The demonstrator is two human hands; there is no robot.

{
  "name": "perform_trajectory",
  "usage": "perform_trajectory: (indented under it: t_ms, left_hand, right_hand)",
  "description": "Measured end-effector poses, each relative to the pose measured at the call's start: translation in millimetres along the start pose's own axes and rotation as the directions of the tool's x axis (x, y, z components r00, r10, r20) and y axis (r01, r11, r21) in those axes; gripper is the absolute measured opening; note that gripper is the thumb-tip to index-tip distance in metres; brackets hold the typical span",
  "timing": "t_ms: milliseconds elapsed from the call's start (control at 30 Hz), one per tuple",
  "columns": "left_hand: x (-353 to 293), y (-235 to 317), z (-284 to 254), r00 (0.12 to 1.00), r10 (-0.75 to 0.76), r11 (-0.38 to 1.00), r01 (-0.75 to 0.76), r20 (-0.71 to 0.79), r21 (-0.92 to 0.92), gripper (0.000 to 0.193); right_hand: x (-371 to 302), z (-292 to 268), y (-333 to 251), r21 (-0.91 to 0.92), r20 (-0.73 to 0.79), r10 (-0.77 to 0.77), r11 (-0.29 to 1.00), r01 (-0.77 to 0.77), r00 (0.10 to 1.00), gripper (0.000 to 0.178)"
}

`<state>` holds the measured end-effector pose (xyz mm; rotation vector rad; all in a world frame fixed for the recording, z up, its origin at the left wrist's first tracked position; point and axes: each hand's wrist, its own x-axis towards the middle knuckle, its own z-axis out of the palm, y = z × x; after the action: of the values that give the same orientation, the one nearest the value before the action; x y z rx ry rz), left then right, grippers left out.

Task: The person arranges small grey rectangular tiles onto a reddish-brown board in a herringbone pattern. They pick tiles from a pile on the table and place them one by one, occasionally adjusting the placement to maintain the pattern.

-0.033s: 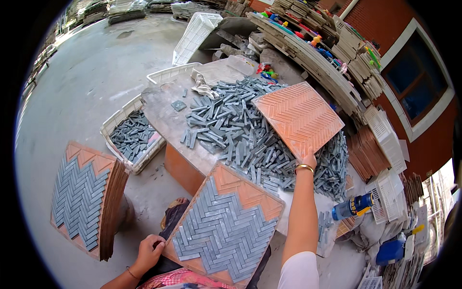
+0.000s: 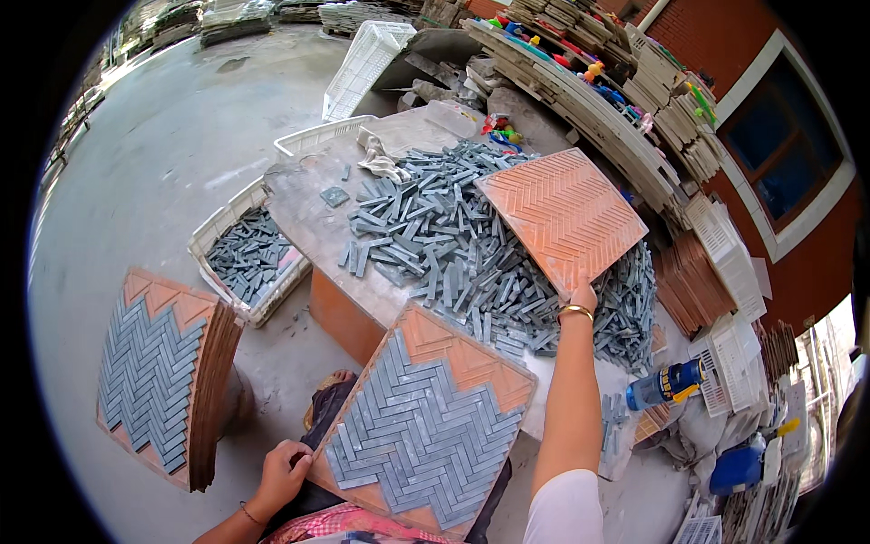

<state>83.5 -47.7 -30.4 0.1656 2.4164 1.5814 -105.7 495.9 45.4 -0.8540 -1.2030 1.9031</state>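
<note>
My right hand (image 2: 584, 296) grips the near corner of a bare orange tile tray (image 2: 562, 216) with herringbone grooves. That tray is held tilted over a heap of grey tile strips (image 2: 426, 213). Across my lap lies a second orange tray (image 2: 444, 343). Grey strips fill most of its grooves in a herringbone pattern, while a zigzag band along its far edge and right corner shows bare orange. At this tray's left corner my left hand (image 2: 288, 473) is closed, thumb and curled fingers on the edge; its fingertips are partly hidden.
At left stands a stack of orange trays (image 2: 201, 399), the top one mostly tiled. A white crate (image 2: 196, 247) of grey strips sits beside the table (image 2: 313, 204). A blue bottle (image 2: 666, 384) and white crates (image 2: 729, 363) are at right. White gloves (image 2: 381, 163) lie behind the heap.
</note>
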Motion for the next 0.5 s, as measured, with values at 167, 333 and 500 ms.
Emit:
perform_trajectory:
  t_ms: [167,333,500]
  left_hand:
    - [-1,-11,-1,0.990,0.140,0.986,-0.140,0.006,0.090,0.014]
    - [0,-3,-7,0.991,0.087,0.993,-0.095,0.103,0.070,0.016]
    - [3,-29,8,0.998,-0.001,0.979,0.014,0.062,-0.203,0.015]
  right_hand:
    - [-49,-19,5,-0.277,0.105,0.028,0.961,0.002,0.994,0.072]
    - [-142,-96,20,-0.525,0.375,-0.053,0.811,0.259,0.926,0.030]
    - [-272,-210,65,-0.652,0.173,-0.136,0.727,0.217,0.975,0.025]
